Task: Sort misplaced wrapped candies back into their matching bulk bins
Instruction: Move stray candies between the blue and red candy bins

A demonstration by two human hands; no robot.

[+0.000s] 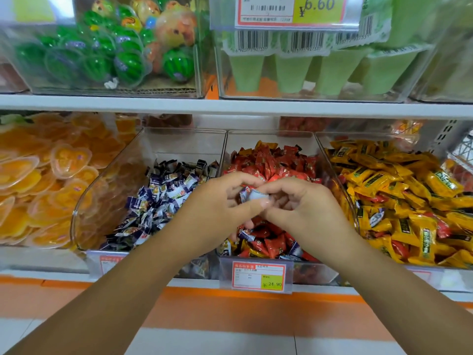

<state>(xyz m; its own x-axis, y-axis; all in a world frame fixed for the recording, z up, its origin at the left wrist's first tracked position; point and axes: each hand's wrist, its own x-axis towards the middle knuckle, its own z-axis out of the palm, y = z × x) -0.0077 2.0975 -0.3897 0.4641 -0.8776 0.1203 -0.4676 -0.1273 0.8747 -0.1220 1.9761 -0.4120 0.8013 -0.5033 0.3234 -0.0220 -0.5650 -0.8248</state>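
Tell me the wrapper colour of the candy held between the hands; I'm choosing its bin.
The candy is white with purple, clearest in the head view.

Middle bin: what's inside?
Mostly red candies, plus purple-white strays and yellow strays near the front. The left hand and right hand, pinching a purple-white candy, cover the bin middle; contents beneath are hidden.
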